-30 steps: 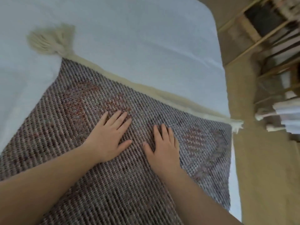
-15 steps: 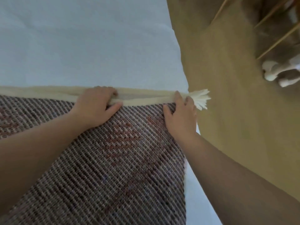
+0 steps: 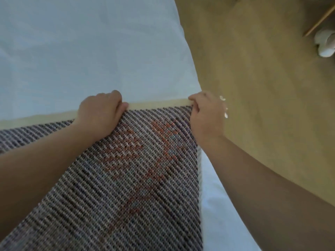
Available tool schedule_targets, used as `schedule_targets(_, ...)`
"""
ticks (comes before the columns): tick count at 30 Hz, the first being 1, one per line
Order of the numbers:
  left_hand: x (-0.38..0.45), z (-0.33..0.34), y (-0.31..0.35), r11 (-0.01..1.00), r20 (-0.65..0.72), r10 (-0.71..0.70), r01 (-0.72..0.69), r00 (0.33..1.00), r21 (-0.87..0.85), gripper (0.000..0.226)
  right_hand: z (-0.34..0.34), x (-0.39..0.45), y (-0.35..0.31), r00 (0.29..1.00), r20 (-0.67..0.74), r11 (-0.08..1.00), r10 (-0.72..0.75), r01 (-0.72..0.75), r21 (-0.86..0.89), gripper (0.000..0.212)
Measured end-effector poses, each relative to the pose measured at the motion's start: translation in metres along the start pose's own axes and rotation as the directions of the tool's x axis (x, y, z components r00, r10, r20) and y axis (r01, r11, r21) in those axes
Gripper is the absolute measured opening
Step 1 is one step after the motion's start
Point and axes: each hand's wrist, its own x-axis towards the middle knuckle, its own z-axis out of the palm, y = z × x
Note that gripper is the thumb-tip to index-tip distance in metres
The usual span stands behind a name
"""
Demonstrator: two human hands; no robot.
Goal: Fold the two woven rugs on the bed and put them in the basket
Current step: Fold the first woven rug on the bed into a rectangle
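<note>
A pale blue-white bed sheet (image 3: 90, 51) covers the bed, smooth with a few soft creases, and it fills the upper left of the view; its right edge runs diagonally down from the top centre, and beyond that lies a tan wooden floor (image 3: 262, 87) reaching to the right border. One rug shows: a flat woven rug of grey, dark and white diagonal stripes with an orange-red pattern worked into it (image 3: 145, 169), spread on the sheet across the lower left and centre. Its far edge carries a cream fabric border strip (image 3: 157, 105) that runs roughly level across the frame. Two hands are in view. The left hand (image 3: 101, 115) has its fingers curled over that far edge, thumb against the cream strip, gripping the rug near the middle of the border. The right hand (image 3: 206, 115) grips the rug's far right corner, fingers folded round it, with a few cream tassel threads (image 3: 224, 109) showing just past the knuckles. The rug's right side lies close to the bed's right edge, with a narrow band of sheet left between them under the right forearm. Beyond the border strip the sheet stretches away uncovered. At the top right corner stand a thin wooden furniture leg (image 3: 319, 20) and a blurred white object (image 3: 324, 44) on the floor.
</note>
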Motion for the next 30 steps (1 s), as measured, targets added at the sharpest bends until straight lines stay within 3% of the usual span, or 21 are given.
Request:
schedule_targets(4,-0.003,0.004,0.002,0.998,0.014,0.022,-0.021,1.0,-0.06,0.032,0.009,-0.026,-0.002,0.973,0.148,0.983,0.175,-0.163,-0.089,0.029)
schedule_targets(8,0.011,-0.002,0.007,0.996,-0.061,0.002,-0.007,0.998,-0.089,0.029,0.009,-0.031,-0.008,0.987,0.054,0.98,0.154,-0.159,0.118,0.03)
schedule_targets(10,0.015,-0.002,0.014,0.998,-0.027,-0.008,0.007,1.0,-0.059,0.03,0.006,-0.023,-0.006,0.984,0.025,0.971,0.174,-0.176,0.164,0.028)
schedule_targets(14,-0.013,0.006,0.038,0.997,0.099,0.018,-0.01,0.995,-0.082,0.056,-0.006,-0.036,-0.01,0.959,0.144,0.967,0.245,-0.252,0.037,0.032)
schedule_targets(16,-0.048,0.014,0.062,0.989,0.143,0.133,-0.122,0.981,-0.086,0.069,-0.009,-0.071,-0.021,0.957,0.227,0.98,0.181,-0.157,-0.121,0.044)
schedule_targets(19,-0.096,0.032,0.088,0.949,0.178,0.314,-0.301,0.932,-0.098,0.067,-0.01,-0.133,-0.032,0.95,0.312,0.982,-0.005,0.064,-0.177,0.05)
schedule_targets(30,-0.151,0.037,0.094,0.932,0.158,0.357,-0.339,0.921,-0.132,0.068,-0.024,-0.189,-0.025,0.933,0.346,0.966,0.097,-0.005,-0.258,0.057)
